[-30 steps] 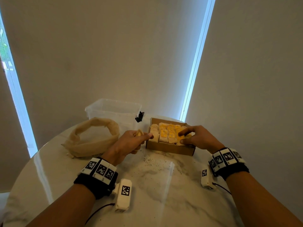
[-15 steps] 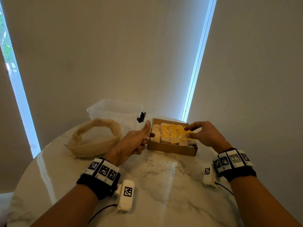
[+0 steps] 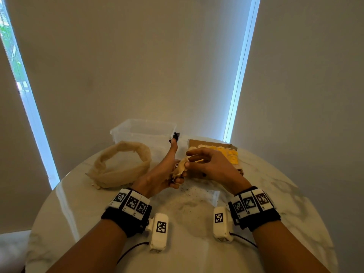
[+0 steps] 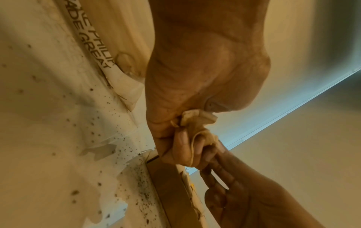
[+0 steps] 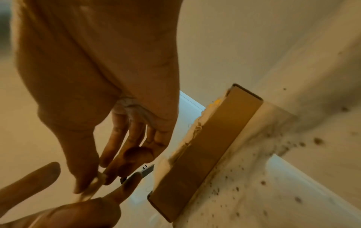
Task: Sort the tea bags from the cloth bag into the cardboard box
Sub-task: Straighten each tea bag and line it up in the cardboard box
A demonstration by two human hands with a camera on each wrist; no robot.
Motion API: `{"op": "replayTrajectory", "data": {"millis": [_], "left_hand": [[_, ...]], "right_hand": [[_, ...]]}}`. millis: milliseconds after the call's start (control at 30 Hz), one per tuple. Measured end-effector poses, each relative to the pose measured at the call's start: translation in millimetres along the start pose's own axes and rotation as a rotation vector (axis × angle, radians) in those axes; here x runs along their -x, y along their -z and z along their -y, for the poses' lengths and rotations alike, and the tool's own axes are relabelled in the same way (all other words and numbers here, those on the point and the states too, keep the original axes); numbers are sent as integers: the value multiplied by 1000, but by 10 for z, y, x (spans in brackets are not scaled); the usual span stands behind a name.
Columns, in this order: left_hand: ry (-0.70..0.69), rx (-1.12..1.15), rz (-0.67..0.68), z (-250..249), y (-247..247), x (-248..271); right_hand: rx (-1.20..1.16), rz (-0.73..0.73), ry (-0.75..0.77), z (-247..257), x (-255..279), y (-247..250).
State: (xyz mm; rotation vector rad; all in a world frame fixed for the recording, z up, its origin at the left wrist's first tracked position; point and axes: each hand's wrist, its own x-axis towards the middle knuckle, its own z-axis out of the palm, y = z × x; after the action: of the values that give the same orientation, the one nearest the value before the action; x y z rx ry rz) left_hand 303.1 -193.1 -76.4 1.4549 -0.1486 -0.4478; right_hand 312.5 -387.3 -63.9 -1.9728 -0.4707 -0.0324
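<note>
Cloth bag point(image 3: 120, 166) slumped open at the left of the counter point(image 3: 197, 217), mouth up; its inside can't be seen from here, so whether any bags remain in it is unknown. Clear tub point(image 3: 143, 133) behind it.

Left hand point(image 3: 157, 174): lower fingers curled round a crumpled tea bag point(image 3: 180, 168), thumb stuck up. Right hand point(image 3: 212, 166): thumb and forefinger pinching the same tea bag's upper end, other fingers loose. Both are raised just in front of the cardboard box point(image 3: 214, 154) (a hand-over or a smoothing-out, I'd guess).

Done well: the right hand should take it by the paper edge, not the middle, let the left release fully, then flatten it and slot it upright beside the rows of tea bags point(image 3: 226, 154) already in the box. Loose specks point(image 3: 187, 191) on the counter suggest these tear easily.

Near half of the box is covered by the right hand; no free slot is visible. Small black thing point(image 3: 175, 136) by the tub: can't identify.
</note>
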Motion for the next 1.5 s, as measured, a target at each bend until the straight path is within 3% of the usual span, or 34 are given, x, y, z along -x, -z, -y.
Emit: {"op": "replayTrajectory", "data": {"millis": [133,267,367,500,800,967,1267,1500], "left_hand": [[13,-53,2,24,-2,-18],[21,-146,-153,39,62,-48],[-52,-206,-240,54,69,-67],[-132,-205,-249,44,11,-59],[-179,-217,-322,85,100,-71],[-192,-255,-299,22,86,-66],[-214,-598,-244,54,49,-85],[-202,-457,-278,71,73,-51]], "right_hand": [[-111,-96,-43,-91,11,16],[-245,-324,-81,-203,17,127],[-254,-425,-55,-221,27,168],[-232,-360,36,-150,33,110],[-116,-25,115,-52,127,42],[-282,-242,32,-91,48,78],[-194,-160,-71,-188,46,148],[-193,-466,-16,-356,108,743]]}}
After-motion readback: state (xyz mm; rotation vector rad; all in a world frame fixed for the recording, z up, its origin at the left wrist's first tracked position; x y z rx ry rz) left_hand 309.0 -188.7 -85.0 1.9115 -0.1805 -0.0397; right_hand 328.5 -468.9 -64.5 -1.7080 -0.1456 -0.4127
